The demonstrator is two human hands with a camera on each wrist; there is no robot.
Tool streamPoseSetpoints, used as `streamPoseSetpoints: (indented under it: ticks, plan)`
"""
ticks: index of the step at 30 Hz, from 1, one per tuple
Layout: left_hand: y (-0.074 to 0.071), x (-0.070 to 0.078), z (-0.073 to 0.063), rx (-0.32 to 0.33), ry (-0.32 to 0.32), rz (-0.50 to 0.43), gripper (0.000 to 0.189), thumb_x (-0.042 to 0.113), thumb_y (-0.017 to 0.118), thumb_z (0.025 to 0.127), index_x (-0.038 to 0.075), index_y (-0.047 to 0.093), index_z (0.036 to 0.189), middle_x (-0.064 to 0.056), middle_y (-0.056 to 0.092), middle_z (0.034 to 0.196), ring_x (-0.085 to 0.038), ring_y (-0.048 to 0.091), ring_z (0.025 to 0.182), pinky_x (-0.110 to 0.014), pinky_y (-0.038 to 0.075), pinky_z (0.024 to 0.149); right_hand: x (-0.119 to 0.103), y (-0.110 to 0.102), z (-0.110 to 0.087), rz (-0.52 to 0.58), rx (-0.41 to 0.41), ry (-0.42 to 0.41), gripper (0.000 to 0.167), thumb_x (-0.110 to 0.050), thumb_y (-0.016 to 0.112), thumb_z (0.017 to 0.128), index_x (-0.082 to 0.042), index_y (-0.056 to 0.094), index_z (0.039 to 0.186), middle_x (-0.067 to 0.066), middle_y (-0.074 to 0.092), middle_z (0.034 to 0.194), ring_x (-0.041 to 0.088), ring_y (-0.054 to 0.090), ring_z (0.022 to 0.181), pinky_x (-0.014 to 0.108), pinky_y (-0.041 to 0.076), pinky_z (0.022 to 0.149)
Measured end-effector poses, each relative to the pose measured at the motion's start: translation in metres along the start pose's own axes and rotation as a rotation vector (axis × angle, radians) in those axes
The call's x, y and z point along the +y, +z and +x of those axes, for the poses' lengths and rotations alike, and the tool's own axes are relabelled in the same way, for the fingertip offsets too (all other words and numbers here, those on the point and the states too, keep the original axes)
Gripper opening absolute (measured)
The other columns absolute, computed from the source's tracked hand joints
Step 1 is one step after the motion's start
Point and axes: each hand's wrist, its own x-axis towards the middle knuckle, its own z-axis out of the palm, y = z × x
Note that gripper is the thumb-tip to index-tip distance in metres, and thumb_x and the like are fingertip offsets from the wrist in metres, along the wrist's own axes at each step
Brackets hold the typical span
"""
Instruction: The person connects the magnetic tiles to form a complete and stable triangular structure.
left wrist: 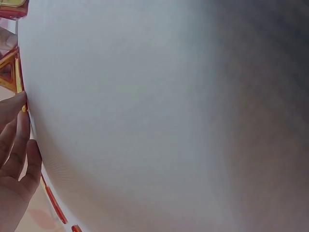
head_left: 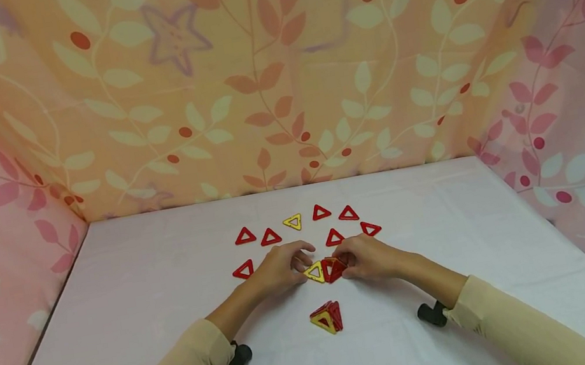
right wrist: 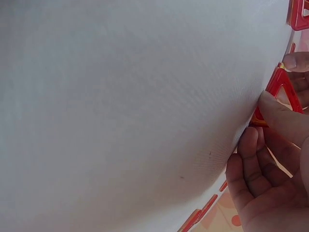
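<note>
A flat yellow triangle magnetic tile (head_left: pixel 315 272) lies against a raised group of red triangle tiles (head_left: pixel 333 269) in the middle of the table. My left hand (head_left: pixel 284 266) pinches the yellow tile's left corner with its thumb and a finger; its other fingers are bent above the tabletop. From the right side, my right hand (head_left: pixel 369 257) grips the red tiles between thumb and fingers. The right wrist view shows one red tile (right wrist: pixel 282 82) standing tilted by my right thumb. Closer to me stands a small red and yellow pyramid (head_left: pixel 327 318), touched by neither hand.
Several loose red triangle tiles (head_left: pixel 270 236) and one yellow tile (head_left: pixel 292 222) lie in an arc beyond my hands. Another red tile (head_left: pixel 244 270) is left of my left hand. White cloth (head_left: pixel 141 285) covers the table, with patterned curtains (head_left: pixel 264 84) behind and at the sides.
</note>
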Motion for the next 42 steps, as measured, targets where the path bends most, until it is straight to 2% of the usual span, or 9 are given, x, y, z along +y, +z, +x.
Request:
streamPoseSetpoints:
  ticks: [9, 17, 27, 42]
  plan:
    - [0.000, 0.001, 0.000, 0.010, 0.042, -0.003, 0.046, -0.003, 0.074, 0.086, 0.008, 0.060, 0.129, -0.001, 0.071, 0.101, -0.015, 0.064, 0.090, -0.028, 0.056, 0.081, 0.001, -0.001, 0.001, -0.008, -0.004, 0.002, 0.037, -0.014, 0.079, 0.086, -0.004, 0.069, 0.120, -0.005, 0.065, 0.095, 0.013, 0.056, 0.082, 0.025, 0.050, 0.074]
    - [0.001, 0.002, -0.001, 0.011, 0.035, 0.026, 0.047, 0.000, 0.074, 0.087, 0.012, 0.059, 0.131, 0.001, 0.072, 0.106, -0.015, 0.065, 0.106, -0.032, 0.054, 0.092, 0.001, 0.000, 0.001, 0.008, -0.004, 0.001, 0.037, -0.014, 0.079, 0.086, -0.004, 0.069, 0.120, -0.004, 0.066, 0.095, 0.014, 0.056, 0.082, 0.025, 0.050, 0.074]
    - [-0.001, 0.003, -0.003, 0.016, 0.110, 0.008, 0.046, -0.002, 0.072, 0.088, 0.008, 0.058, 0.131, -0.003, 0.070, 0.105, -0.015, 0.063, 0.093, -0.027, 0.055, 0.082, 0.001, 0.002, 0.001, -0.029, 0.003, 0.022, 0.036, -0.012, 0.079, 0.085, -0.003, 0.069, 0.118, -0.004, 0.067, 0.096, 0.013, 0.056, 0.084, 0.028, 0.050, 0.077]
    - [0.000, 0.012, -0.002, 0.020, 0.127, -0.038, 0.048, 0.001, 0.073, 0.089, 0.007, 0.057, 0.134, -0.006, 0.072, 0.107, -0.014, 0.067, 0.096, -0.024, 0.055, 0.083, -0.001, 0.002, 0.000, -0.018, -0.001, 0.033, 0.037, -0.013, 0.079, 0.086, -0.003, 0.069, 0.120, -0.002, 0.068, 0.101, 0.013, 0.057, 0.086, 0.029, 0.051, 0.079]
